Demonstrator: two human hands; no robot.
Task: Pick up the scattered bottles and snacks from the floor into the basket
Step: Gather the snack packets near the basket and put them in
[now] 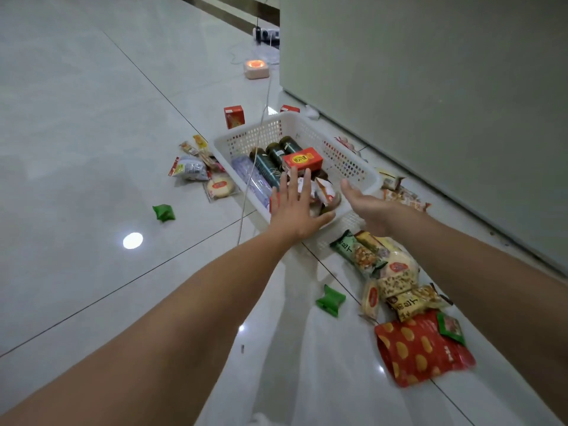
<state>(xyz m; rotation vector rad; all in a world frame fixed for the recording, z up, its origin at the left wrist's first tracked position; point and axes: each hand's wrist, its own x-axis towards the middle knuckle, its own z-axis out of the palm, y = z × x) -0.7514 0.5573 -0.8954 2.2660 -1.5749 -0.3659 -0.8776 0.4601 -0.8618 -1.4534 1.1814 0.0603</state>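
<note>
The floor (92,124) is laid with large glossy pale tiles split by thin dark grout lines, and a round bright spot of ceiling light (132,240) reflects off it at the left. A tall, plain pale grey cabinet side (430,87) fills the upper right, its bottom edge running diagonally along the floor. Beyond its near corner a small pinkish box with a glowing orange top (256,69) sits on the tiles, a power strip (266,34) lies farther back beside the cabinet, and a thin white cable (261,118) hangs down through the middle of the view.
</note>
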